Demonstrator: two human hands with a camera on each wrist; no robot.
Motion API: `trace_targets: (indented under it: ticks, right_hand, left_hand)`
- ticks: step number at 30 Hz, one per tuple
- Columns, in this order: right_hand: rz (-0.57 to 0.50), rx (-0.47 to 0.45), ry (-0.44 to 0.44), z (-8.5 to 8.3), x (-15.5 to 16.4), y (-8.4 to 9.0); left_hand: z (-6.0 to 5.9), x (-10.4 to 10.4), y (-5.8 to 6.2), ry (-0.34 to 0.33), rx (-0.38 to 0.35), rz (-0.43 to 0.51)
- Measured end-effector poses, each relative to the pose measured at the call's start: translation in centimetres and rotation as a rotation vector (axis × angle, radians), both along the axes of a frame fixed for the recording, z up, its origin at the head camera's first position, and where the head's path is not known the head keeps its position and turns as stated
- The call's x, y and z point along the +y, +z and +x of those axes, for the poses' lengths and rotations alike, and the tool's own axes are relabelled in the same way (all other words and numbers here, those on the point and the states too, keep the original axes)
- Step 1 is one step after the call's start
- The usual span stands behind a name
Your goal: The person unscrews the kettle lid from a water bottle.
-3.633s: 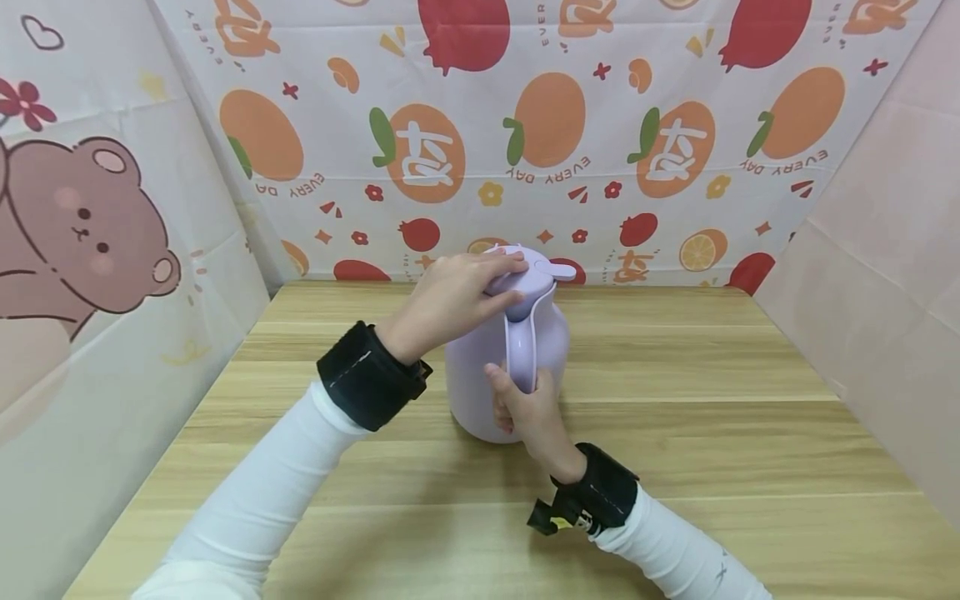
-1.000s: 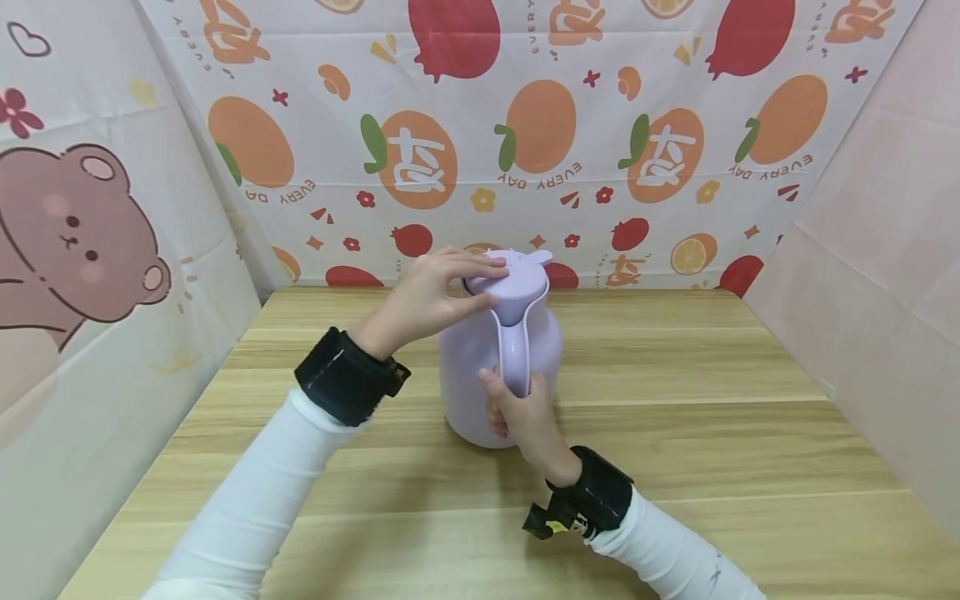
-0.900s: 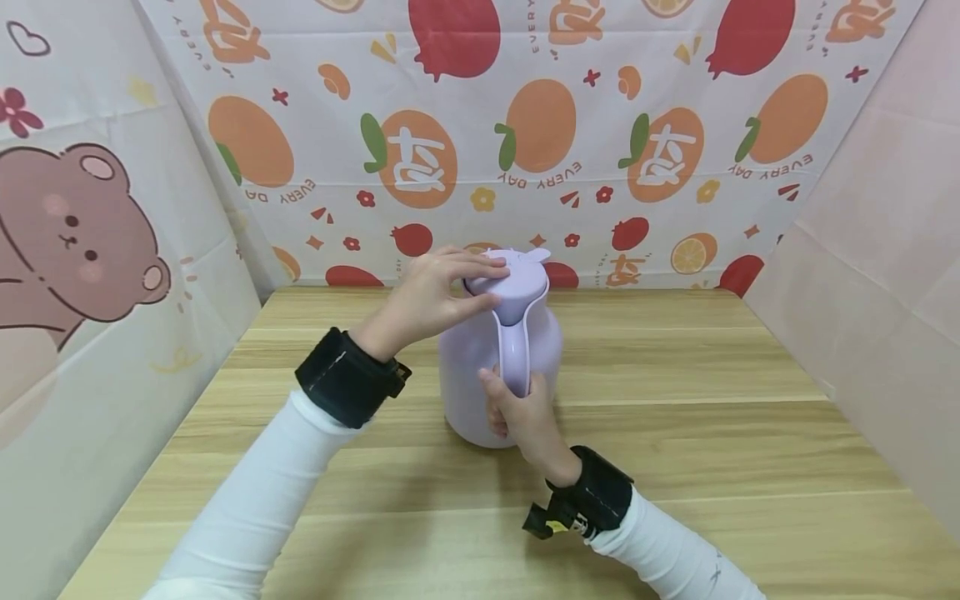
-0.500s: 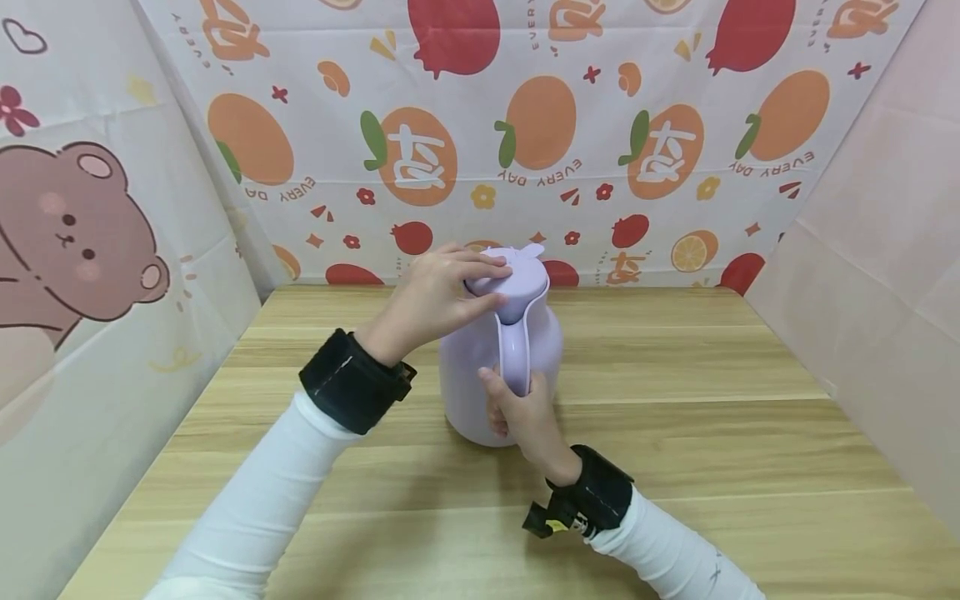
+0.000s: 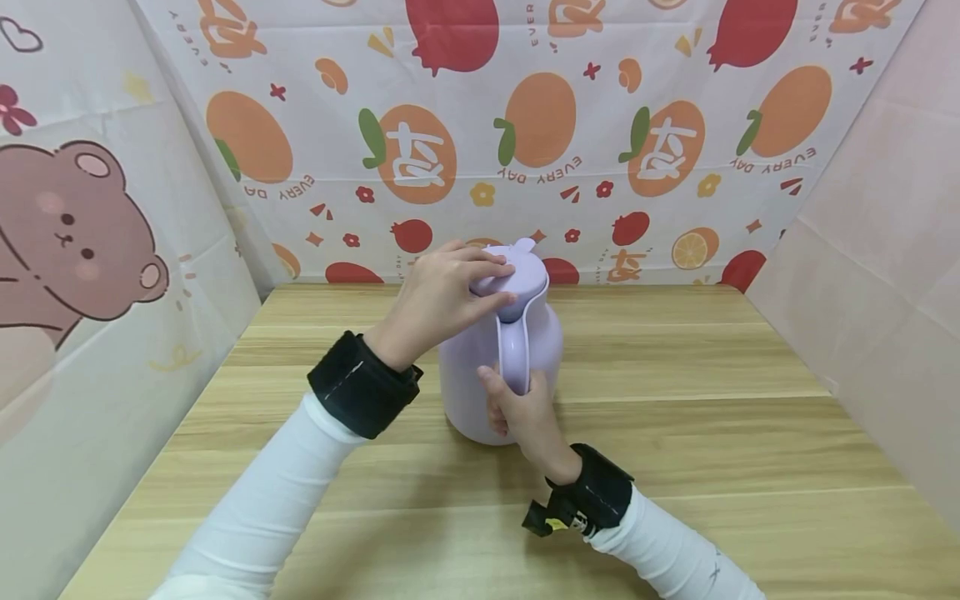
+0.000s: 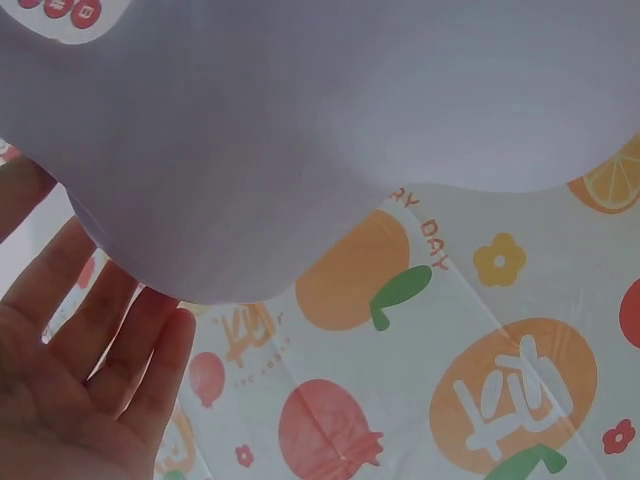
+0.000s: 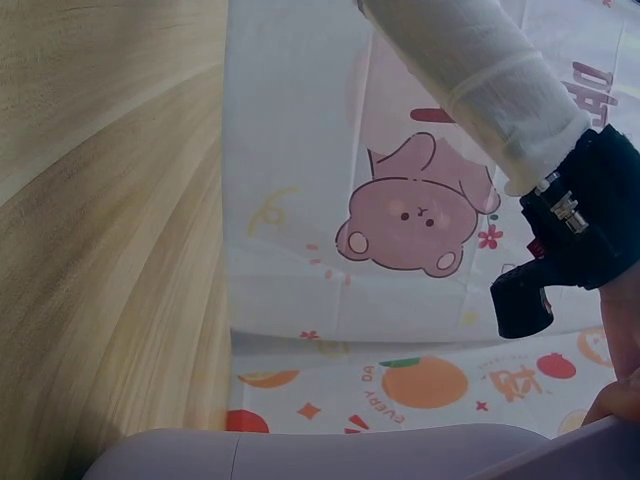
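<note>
A lilac thermos jug stands upright on the wooden table, handle towards me. My left hand grips its round lid from the left, thumb on the near side and fingers over the top. The lid's small tab points to the back. Low on the handle, my right hand has its fingers wrapped round, thumb on the left. In the left wrist view the jug body fills the top, with the left hand's fingers at its edge. The right wrist view shows the jug's side along the bottom.
The table has a wood-grain top. Behind it hangs a fruit-print cloth. A bear-print cloth bounds the left side and a pale pink one the right. Both wrists wear black bands.
The lid has turned anticlockwise under my left hand; its tab has swung from the right round to the back. The right hand keeps its grip on the handle, and the jug stays standing.
</note>
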State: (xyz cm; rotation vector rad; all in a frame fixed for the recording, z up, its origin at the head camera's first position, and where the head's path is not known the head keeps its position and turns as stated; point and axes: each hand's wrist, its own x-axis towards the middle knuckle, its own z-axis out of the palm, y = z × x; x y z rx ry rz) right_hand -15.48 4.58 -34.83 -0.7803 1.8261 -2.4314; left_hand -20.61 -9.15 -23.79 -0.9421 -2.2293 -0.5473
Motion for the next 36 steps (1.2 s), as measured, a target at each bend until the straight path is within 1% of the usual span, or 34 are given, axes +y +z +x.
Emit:
trace_targets:
  ticks: [5,10,12,15,21,24,26,28,31,34,36]
  right_hand:
    - [0.003,-0.005,0.002,0.0,0.1,0.1]
    - [-0.003,0.001,0.004,0.0,0.2,0.1]
    - [-0.001,0.009,0.007,0.0,0.2,0.1]
    - [0.012,0.027,0.008,0.0,0.1,0.1]
    - [0.037,0.054,0.002,-0.1,0.2,0.1]
    - [0.044,0.056,-0.009,-0.2,0.2,0.3]
    - [0.047,0.053,-0.012,-0.2,0.1,0.3]
    - [0.045,0.055,-0.01,-0.1,0.1,0.3]
    - [0.041,0.056,-0.006,-0.1,0.1,0.3]
    - [0.035,0.06,-0.005,-0.1,0.1,0.2]
    - [0.034,0.06,-0.003,-0.1,0.2,0.2]
  left_hand:
    - [-0.1,0.2,0.0,-0.002,0.003,0.019]
    - [-0.3,0.1,-0.4,-0.01,-0.06,0.047]
    - [-0.4,-0.1,-0.5,-0.033,-0.092,0.055]
    - [-0.8,-0.8,-0.5,-0.103,-0.156,0.078]
    - [-1.8,-3.0,-0.3,-0.284,-0.37,0.198]
    - [-1.9,-3.6,0.1,-0.337,-0.457,0.228]
    - [-1.7,-3.9,0.2,-0.346,-0.497,0.241]
    - [-1.7,-4.1,0.1,-0.344,-0.515,0.252]
    - [-2.5,-4.3,-0.6,-0.341,-0.514,0.258]
    - [-3.1,-4.4,-1.1,-0.353,-0.486,0.259]
    - [-3.2,-4.4,-1.2,-0.368,-0.454,0.261]
